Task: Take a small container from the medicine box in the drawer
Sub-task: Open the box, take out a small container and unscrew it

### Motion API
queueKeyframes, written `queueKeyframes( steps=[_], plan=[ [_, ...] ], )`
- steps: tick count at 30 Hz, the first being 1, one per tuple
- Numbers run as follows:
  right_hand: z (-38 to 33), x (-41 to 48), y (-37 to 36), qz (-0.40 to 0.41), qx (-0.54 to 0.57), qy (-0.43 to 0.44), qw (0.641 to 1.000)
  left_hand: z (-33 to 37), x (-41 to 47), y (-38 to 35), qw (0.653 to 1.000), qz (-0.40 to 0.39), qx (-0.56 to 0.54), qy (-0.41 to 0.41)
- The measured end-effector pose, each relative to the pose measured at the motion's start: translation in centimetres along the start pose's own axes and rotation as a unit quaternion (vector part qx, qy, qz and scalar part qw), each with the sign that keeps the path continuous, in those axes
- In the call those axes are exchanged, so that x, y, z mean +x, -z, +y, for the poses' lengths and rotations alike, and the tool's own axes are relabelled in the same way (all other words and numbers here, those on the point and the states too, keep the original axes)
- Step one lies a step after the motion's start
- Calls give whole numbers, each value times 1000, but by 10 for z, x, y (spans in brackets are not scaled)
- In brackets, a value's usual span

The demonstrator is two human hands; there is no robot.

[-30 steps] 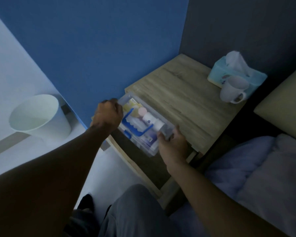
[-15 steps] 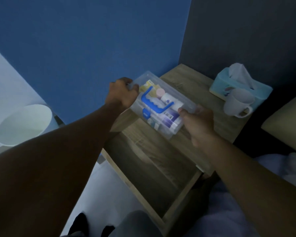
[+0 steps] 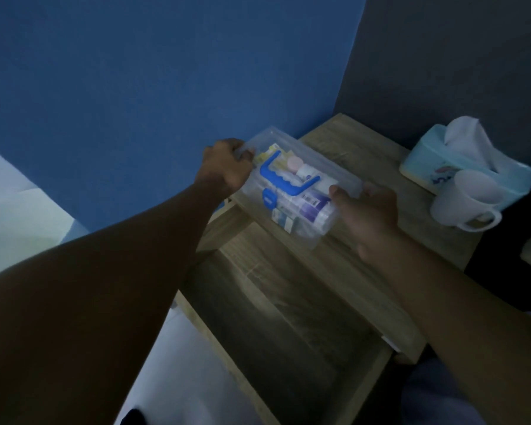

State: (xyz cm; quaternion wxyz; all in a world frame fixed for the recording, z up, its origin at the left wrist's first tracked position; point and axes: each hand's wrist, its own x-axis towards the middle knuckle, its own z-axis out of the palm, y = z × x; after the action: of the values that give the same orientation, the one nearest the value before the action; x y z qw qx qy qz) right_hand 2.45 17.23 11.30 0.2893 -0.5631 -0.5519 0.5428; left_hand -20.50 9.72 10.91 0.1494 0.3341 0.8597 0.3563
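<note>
You have the clear medicine box [image 3: 292, 185] gripped at both short ends: your left hand [image 3: 227, 167] curls shut over the end toward the blue wall, your right hand [image 3: 370, 216] clamps the end toward the white mug [image 3: 466, 200]. The box sits at the nightstand top's [image 3: 347, 142] front edge, above the open drawer [image 3: 276, 320]. Its long axis runs hand to hand, blue handle [image 3: 284, 179] up. The small containers lie lengthwise inside, nearer your right fingers; the lid looks closed, so free that hand first

Clear glossy plastic box [image 3: 316, 170], blue plastic handle [image 3: 284, 182]; matt grained wood bench [image 3: 359, 154]; smooth white mug [image 3: 463, 199].
</note>
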Motion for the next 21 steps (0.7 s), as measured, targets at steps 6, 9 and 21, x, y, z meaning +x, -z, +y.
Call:
queueKeyframes(
  steps=[6,9,21],
  plan=[
    [10,-6,6,-23,-133,110,985,-14,-8,-5,1000,-16,-20,-12],
    [9,-10,12,-55,-234,227,944,-20,-27,-15,996,7,-86,32],
    [0,-13,29,-150,-462,326,811,12,-82,-50,857,-2,-450,250]
  ],
)
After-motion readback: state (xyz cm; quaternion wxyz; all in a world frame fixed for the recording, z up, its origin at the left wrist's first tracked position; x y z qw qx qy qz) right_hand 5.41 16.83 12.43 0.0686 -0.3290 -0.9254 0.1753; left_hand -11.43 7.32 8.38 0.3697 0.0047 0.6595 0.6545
